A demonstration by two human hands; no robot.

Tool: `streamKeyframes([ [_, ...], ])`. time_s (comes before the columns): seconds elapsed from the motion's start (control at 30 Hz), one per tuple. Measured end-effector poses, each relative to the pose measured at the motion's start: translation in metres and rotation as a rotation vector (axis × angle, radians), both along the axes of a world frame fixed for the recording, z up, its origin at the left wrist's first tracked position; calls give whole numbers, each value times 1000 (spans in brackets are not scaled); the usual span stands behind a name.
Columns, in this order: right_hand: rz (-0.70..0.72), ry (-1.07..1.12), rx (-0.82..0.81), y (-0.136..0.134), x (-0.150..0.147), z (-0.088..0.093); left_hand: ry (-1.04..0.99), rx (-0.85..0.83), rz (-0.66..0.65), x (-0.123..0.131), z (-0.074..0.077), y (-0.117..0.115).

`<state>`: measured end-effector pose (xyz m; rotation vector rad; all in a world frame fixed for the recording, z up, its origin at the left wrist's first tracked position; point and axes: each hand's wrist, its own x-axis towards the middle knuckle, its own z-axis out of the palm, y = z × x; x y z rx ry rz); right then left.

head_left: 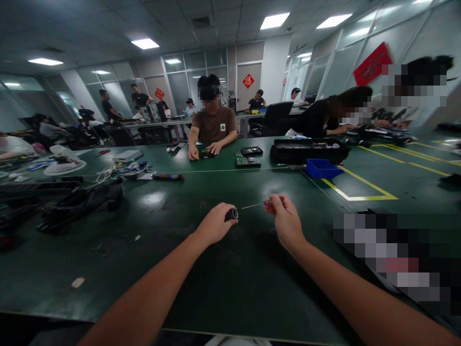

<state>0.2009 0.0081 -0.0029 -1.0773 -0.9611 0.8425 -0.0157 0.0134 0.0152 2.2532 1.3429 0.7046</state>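
My left hand (pixel 216 223) is closed around a small dark cylinder with a metal ring end (pixel 232 214), held just above the green table (pixel 230 269). My right hand (pixel 284 218) pinches a thin tool with a red handle and a slim metal shaft (pixel 252 205), whose tip points left toward the cylinder. A short gap separates the shaft's tip from the cylinder. Both hands hover over the table's middle.
A person in a brown shirt (pixel 213 126) sits across the table with circuit boards (pixel 248 162) beside them. A blue tray (pixel 321 168) and a long black case (pixel 309 150) lie far right. Black bags (pixel 82 202), a white fan (pixel 65 166) and cables sit left. Yellow tape marks the right.
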Motion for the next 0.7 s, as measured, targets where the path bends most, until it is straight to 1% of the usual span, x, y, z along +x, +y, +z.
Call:
streamKeyframes([
  [0.1,-61,95,-6,6,4,0,-36,-34,22,1,1,-3],
  [0.17,-94,118,-10,9,9,3,-65,-55,9,2,4,-7],
  [0.27,-137,120,46,11,15,9,-99,-95,-30,7,8,-14],
  [0.33,-154,111,94,9,17,12,-87,-117,-37,14,12,-18],
  [0.43,-146,68,142,5,17,14,-17,-101,-84,30,16,-22],
  [0.53,-141,32,154,2,15,15,72,-53,-216,53,16,-24],
  [0.63,-148,16,157,1,14,16,244,30,-318,79,12,-24],
  [0.7,-150,8,154,0,13,18,376,76,-320,95,7,-21],
])
